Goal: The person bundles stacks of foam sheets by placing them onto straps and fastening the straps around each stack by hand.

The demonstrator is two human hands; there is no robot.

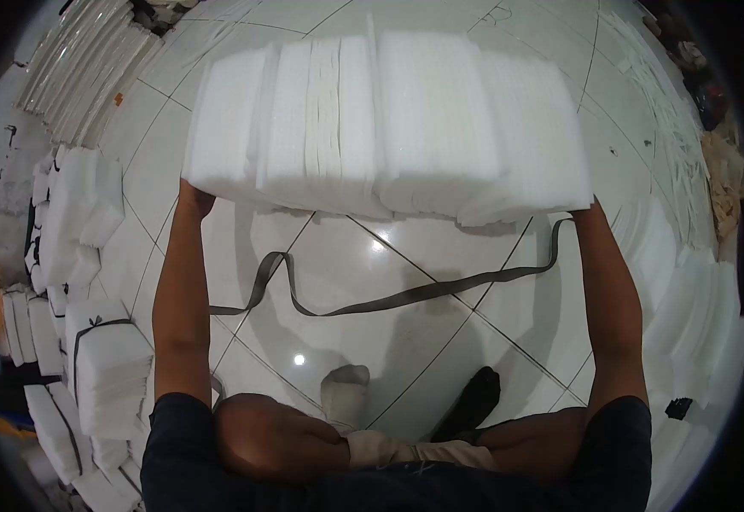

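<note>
A long row of white foam sheets (432,119), standing on edge and pressed together, spans the space in front of me. At its left end my left hand (197,198) grips the outer sheet, with most fingers hidden. The opposite end is held by my right hand (587,210), its fingers also mostly behind the foam. A dark flat strap (389,300) lies wavy across the floor below the row. One end of it rises close to my right hand; whether it is held there I cannot tell.
Strap-tied foam bundles (112,358) pile up on the left. Clear plastic-looking sheets (82,68) are stacked at the far left. More white sheets (688,333) and thin offcut strips (671,111) lie on the right. My feet rest on the tiled floor (406,375).
</note>
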